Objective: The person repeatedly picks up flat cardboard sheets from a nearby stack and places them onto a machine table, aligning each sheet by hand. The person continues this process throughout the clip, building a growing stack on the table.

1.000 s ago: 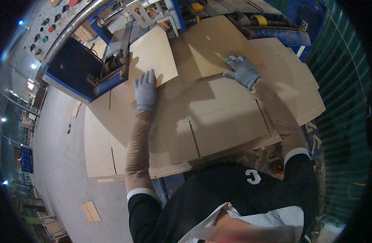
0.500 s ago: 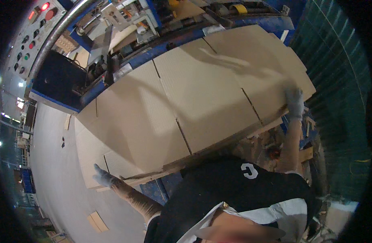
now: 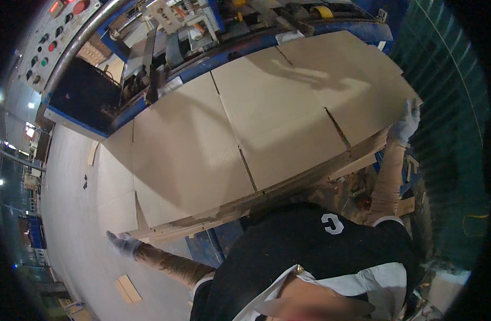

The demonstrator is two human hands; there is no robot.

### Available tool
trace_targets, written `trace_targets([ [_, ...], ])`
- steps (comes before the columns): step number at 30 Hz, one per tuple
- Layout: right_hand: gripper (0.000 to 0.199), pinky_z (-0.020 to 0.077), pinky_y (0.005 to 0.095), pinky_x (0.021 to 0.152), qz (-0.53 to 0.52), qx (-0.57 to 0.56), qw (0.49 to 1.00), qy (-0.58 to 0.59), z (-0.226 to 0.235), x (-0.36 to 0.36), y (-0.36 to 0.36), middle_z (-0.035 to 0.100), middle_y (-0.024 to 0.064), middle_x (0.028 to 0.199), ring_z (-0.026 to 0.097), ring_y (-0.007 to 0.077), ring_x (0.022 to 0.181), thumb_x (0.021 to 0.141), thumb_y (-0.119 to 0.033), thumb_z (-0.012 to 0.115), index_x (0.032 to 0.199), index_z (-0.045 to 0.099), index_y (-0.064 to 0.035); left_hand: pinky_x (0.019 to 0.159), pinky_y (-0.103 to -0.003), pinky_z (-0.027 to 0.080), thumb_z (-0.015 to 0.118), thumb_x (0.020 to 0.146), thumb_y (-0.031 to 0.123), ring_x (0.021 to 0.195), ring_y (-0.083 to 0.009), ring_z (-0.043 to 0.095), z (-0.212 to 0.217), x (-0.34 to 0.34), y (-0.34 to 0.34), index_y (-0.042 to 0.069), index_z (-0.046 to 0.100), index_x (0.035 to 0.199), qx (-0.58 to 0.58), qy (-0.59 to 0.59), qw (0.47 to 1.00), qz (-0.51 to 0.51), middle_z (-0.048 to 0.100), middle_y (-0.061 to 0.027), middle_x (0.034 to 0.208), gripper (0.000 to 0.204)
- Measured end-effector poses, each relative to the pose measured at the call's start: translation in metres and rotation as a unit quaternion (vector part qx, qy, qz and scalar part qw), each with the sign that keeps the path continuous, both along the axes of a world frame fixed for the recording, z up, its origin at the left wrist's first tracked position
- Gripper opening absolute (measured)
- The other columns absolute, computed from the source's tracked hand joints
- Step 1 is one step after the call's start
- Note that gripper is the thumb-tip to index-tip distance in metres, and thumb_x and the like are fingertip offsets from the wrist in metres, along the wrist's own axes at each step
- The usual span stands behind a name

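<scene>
A large brown corrugated cardboard sheet (image 3: 277, 117) with dark slots cut in from its long edges lies across the top of a stack in front of me. My left hand (image 3: 123, 245), in a pale glove, is just off the near left corner by a narrow flap (image 3: 117, 208). Its fingers stretch outward to the left; whether it touches the board is hard to tell. At the right end of the sheet, my gloved right hand (image 3: 406, 124) rests along the near right corner with straight fingers. Lower board edges (image 3: 202, 227) show beneath the top sheet.
A blue machine (image 3: 229, 53) with rollers and metal brackets runs along the far side. A control panel (image 3: 47, 45) with coloured buttons stands far left beside a bent metal rail (image 3: 87, 40). Green mesh curtain (image 3: 448, 123) borders the right. A cardboard scrap (image 3: 128, 289) lies on the floor.
My right hand has moved outward and away to the sheet's right corner. My left hand has slid left and slightly nearer me, off the corner. The left flap now sits out of line with the sheet.
</scene>
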State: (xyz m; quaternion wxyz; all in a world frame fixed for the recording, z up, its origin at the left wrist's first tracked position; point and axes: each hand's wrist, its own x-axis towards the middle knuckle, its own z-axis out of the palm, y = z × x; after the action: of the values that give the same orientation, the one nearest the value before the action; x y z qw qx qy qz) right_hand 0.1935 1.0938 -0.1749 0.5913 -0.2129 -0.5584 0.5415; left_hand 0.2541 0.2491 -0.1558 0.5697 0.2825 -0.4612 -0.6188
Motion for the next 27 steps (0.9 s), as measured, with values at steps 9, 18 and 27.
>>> trace_targets([
  [9,0.04,0.0441,0.0337,0.094,0.196,0.079,0.976,-0.054,0.103,0.033,-0.027,0.06,0.0124,0.119,0.058,0.0217,0.106,0.085,-0.011,0.062,0.122,0.055,0.0033,0.095,-0.043,0.045,0.06,0.086,0.023,0.111,-0.0251,0.052,-0.031,0.002,-0.049,0.001,0.049,0.129,-0.139,-0.122,0.954,-0.236,0.054,-0.014,0.123,0.05],
  [18,0.027,0.0438,0.0464,0.096,0.328,0.629,0.649,-0.274,0.085,0.086,-0.179,0.062,0.0136,0.116,0.057,0.0354,0.112,0.08,-0.018,0.063,0.105,0.064,-0.0066,0.096,-0.038,0.044,0.059,0.08,-0.003,0.114,-0.0268,0.055,-0.002,0.024,0.156,0.0,0.056,0.124,-0.317,-0.195,0.868,-0.328,0.056,-0.0153,0.127,0.044],
  [27,0.043,0.0391,0.048,0.103,0.387,0.715,0.535,-0.23,0.025,0.027,-0.195,0.057,0.0134,0.129,0.05,0.0348,0.122,0.08,-0.038,0.063,0.113,0.062,-0.0101,0.108,-0.053,0.029,0.059,0.074,0.005,0.126,-0.0372,0.045,0.016,-0.031,0.222,0.01,0.052,0.129,-0.738,-0.313,0.465,-0.377,0.049,-0.0179,0.136,0.056],
])
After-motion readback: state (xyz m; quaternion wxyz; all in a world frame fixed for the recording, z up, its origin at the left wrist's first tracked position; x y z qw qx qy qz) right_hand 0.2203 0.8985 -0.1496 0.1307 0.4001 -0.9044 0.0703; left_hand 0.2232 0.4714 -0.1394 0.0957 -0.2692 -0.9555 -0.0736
